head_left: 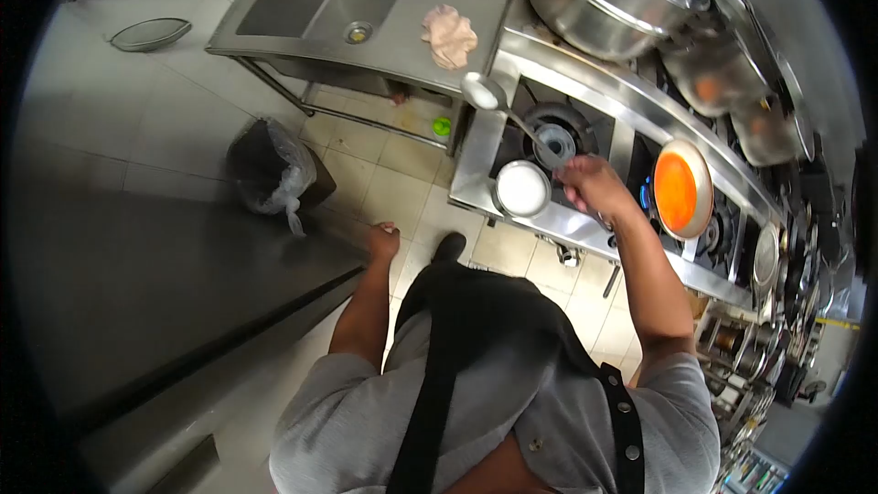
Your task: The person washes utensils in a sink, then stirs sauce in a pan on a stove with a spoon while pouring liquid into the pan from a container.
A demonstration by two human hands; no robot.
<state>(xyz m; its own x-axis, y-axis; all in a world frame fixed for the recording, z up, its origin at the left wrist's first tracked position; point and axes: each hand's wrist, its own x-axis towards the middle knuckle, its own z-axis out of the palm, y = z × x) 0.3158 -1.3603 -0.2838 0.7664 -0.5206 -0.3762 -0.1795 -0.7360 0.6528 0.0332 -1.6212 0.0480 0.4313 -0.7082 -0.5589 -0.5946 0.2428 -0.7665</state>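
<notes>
My right hand is closed around the handle of a ladle. The ladle's bowl, with something white in it, is over the stove's left edge beside the sink counter. Just left of my right hand, a round container of white liquid sits on the stove's front edge. A light-coloured pan with orange sauce stands on a burner, a blue flame showing at its side. My left hand hangs with curled fingers near the corner of a dark steel surface; whether it holds anything is hidden.
A steel sink adjoins a counter with a crumpled pinkish cloth. The gas stove carries a large steel pot at the back. A lined trash bin stands on the floor. Pans and utensils crowd the right side.
</notes>
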